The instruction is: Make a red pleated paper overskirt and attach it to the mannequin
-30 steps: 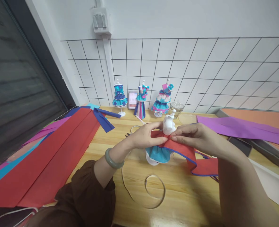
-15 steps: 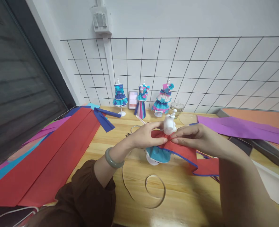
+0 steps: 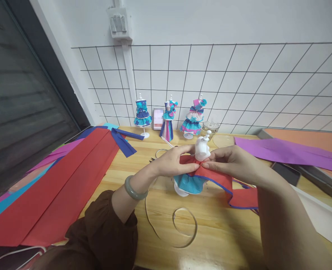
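A small white dress form (image 3: pixel 202 149) stands tilted on the table, wearing a light blue skirt (image 3: pixel 190 184) over its round base. Around its waist, above the blue layer, lies a red fabric strip (image 3: pixel 216 178) with dark blue edging. My left hand (image 3: pixel 174 161) pinches the gathered strip against the form at the left. From the right, my right hand (image 3: pixel 228 161) pinches the same strip at the waist, its thumb on the front. The strip's loose end trails right, partly behind my right forearm. Fingers behind the form are hidden.
Dressed miniature forms (image 3: pixel 142 114) line the back beside a phone (image 3: pixel 158 119) and a glass bowl (image 3: pixel 211 128). Red fabric (image 3: pixel 56 180) covers the left side. Purple fabric (image 3: pixel 289 150) lies right, over a grey tray. A thin curled strip (image 3: pixel 195 232) lies in front.
My right hand has shifted slightly, its fingers moving closer around the form's waist. The strip's loose end has drawn a little to the left. My left hand stays in place.
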Tool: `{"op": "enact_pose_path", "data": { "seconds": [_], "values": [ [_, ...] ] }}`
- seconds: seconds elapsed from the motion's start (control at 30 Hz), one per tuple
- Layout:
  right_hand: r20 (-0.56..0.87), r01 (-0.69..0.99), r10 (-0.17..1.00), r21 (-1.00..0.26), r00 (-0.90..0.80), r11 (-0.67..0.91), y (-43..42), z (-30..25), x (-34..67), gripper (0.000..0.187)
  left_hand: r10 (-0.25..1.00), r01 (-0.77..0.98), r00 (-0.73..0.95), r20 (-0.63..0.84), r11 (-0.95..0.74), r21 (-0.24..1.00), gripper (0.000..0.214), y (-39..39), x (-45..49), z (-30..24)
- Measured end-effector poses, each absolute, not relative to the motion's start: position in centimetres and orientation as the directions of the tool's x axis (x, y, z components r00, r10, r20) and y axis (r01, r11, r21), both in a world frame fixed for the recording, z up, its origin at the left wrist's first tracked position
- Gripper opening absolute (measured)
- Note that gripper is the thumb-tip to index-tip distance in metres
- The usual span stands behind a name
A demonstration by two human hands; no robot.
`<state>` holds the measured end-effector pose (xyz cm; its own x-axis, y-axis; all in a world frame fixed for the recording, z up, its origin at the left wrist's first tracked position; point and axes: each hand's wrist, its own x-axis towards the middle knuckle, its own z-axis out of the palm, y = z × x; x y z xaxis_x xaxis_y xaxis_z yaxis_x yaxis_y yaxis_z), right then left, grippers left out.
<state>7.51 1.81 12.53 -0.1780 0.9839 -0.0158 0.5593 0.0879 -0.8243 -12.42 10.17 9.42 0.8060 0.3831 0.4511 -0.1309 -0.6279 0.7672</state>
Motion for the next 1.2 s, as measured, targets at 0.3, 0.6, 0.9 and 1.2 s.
{"op": "enact_pose_path", "data": {
  "seconds": [0.3,0.6,0.9,1.2],
  "values": [
    [-0.018,0.561,0.984,-0.823,-0.179,0.087,1.7,12.5,7.4,0.028,0.374,-0.158,0.811,0.45,-0.6,0.784,0.039,10.0,-12.4,9.6],
    [-0.021,0.628,0.992,-0.776,-0.126,0.063,1.7,12.4,7.1,0.034,0.505,-0.086,0.744,0.438,-0.578,0.812,0.031,9.1,-11.9,9.4],
    [0.271,0.749,0.958,-0.615,-0.095,0.248,1.2,13.0,7.1,0.033,0.645,-0.016,0.648,0.406,-0.522,0.853,0.028,10.1,-12.4,9.6],
    [0.63,0.801,0.652,-0.077,-0.423,0.594,0.8,12.9,4.0,0.017,0.727,-0.012,0.616,0.303,-0.376,0.927,0.03,10.5,-12.2,9.4]
  ]
}}
